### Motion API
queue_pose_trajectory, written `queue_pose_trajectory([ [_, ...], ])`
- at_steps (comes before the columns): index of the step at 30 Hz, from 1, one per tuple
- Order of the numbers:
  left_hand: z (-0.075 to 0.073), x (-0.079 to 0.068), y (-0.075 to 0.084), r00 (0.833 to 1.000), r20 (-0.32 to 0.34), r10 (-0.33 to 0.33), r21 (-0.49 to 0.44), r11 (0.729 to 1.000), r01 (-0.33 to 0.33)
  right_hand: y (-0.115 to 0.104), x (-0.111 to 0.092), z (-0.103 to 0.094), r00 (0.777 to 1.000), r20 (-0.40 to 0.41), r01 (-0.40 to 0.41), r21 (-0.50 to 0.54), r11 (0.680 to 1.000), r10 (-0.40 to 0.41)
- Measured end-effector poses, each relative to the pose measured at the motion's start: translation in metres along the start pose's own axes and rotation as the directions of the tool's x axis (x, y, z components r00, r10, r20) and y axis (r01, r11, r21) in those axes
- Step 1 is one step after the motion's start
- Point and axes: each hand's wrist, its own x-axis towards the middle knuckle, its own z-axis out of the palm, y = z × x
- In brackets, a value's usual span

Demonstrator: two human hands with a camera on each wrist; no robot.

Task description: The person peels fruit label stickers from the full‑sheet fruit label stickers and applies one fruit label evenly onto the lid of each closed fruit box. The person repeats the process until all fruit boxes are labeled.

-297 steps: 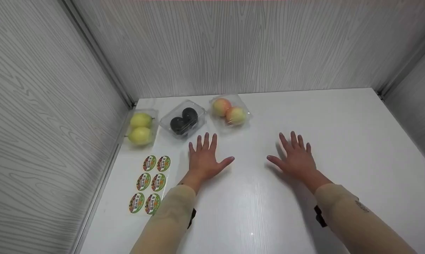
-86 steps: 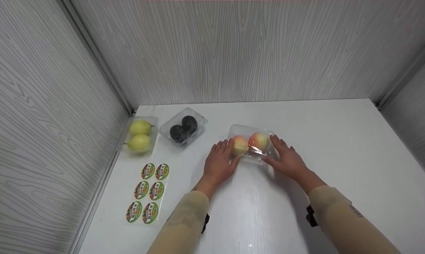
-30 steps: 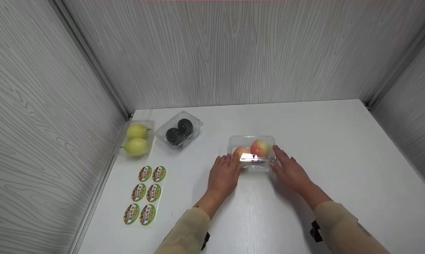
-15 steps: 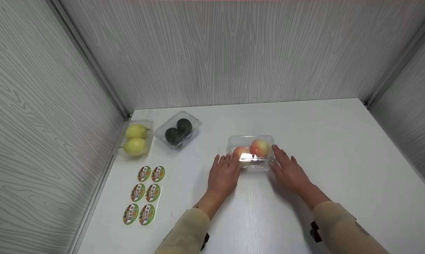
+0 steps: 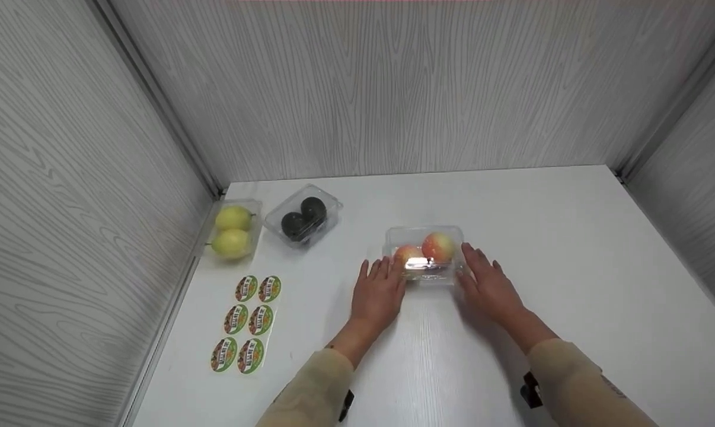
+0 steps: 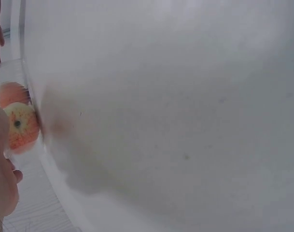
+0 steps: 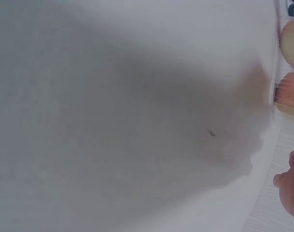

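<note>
A clear plastic clamshell box (image 5: 424, 232) with two red-and-yellow apples (image 5: 438, 247) inside sits near the middle of the white table, its long side facing me. My left hand (image 5: 378, 296) lies at its left front corner, fingers extended and covering part of that side. At the box's right side is my right hand (image 5: 491, 290), fingers extended, thumb near the front corner. In the left wrist view an apple (image 6: 23, 128) shows behind the hand's edge. The right wrist view catches the apples (image 7: 290, 92) at its right border, with part of the right hand (image 7: 292, 186) below.
Farther left stands a clear box with two dark round fruits (image 5: 313, 210). Beside the left wall is another clear box with two yellow pears (image 5: 232, 243). A sheet of round stickers (image 5: 261, 320) lies in front of them. Grey wood-grain panels (image 5: 393, 89) enclose the table.
Since the earliest frame, both hands have come to the apple box's sides, and it has moved nearer and rightward, turned straight. Over the last second, box and hands have stayed nearly still.
</note>
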Motion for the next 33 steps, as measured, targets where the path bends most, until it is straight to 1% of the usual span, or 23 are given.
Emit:
queue_pose_trajectory([
  [2,-0.003,-0.001,-0.004,1.000,-0.011,-0.013,-0.065,0.998,0.012,-0.001,0.000,-0.002,1.000,-0.017,0.000,-0.007,1.000,0.000],
  [4,-0.007,-0.003,-0.010,0.999,-0.043,-0.033,-0.128,0.991,0.027,-0.001,-0.001,-0.004,0.999,-0.038,0.001,-0.013,1.000,-0.001],
  [7,-0.016,-0.007,-0.026,0.990,-0.125,-0.068,-0.196,0.980,0.043,-0.005,-0.001,-0.007,0.997,-0.073,-0.002,-0.014,1.000,0.000],
  [9,-0.023,-0.010,-0.040,0.978,-0.184,-0.100,-0.233,0.971,0.056,-0.009,0.000,-0.009,0.996,-0.095,0.005,-0.010,1.000,-0.006],
  [11,-0.030,-0.014,-0.056,0.963,-0.228,-0.145,-0.267,0.960,0.081,-0.015,0.001,-0.012,0.994,-0.105,0.015,-0.010,1.000,-0.016],
  [13,-0.036,-0.019,-0.075,0.944,-0.269,-0.190,-0.291,0.950,0.108,-0.023,0.004,-0.012,0.994,-0.107,0.029,-0.012,1.000,-0.030],
  [16,-0.045,-0.025,-0.106,0.910,-0.319,-0.265,-0.314,0.935,0.162,-0.037,0.011,-0.011,0.992,-0.108,0.058,-0.018,0.998,-0.059],
  [18,-0.049,-0.029,-0.127,0.886,-0.344,-0.312,-0.324,0.925,0.200,-0.048,0.016,-0.009,0.991,-0.111,0.079,-0.016,0.997,-0.080],
  [20,-0.054,-0.034,-0.147,0.865,-0.348,-0.362,-0.337,0.909,0.245,-0.060,0.020,-0.007,0.988,-0.115,0.102,-0.015,0.995,-0.103],
  [22,-0.059,-0.039,-0.165,0.850,-0.330,-0.411,-0.355,0.888,0.292,-0.073,0.024,-0.003,0.985,-0.112,0.128,-0.016,0.992,-0.129],
  [25,-0.064,-0.046,-0.187,0.838,-0.264,-0.478,-0.375,0.851,0.368,-0.092,0.030,0.004,0.980,-0.098,0.174,-0.016,0.985,-0.175],
  [27,-0.066,-0.050,-0.200,0.835,-0.201,-0.513,-0.372,0.828,0.419,-0.104,0.034,0.011,0.973,-0.092,0.211,-0.021,0.977,-0.212],
  [29,-0.067,-0.055,-0.211,0.836,-0.133,-0.533,-0.357,0.812,0.461,-0.115,0.037,0.018,0.964,-0.082,0.249,-0.037,0.968,-0.251],
  [31,-0.068,-0.060,-0.219,0.834,-0.047,-0.550,-0.343,0.793,0.504,-0.126,0.040,0.025,0.959,-0.060,0.275,-0.047,0.960,-0.277],
  [33,-0.069,-0.065,-0.225,0.833,0.052,-0.551,-0.327,0.779,0.535,-0.136,0.042,0.032,0.957,-0.029,0.288,-0.050,0.956,-0.289],
])
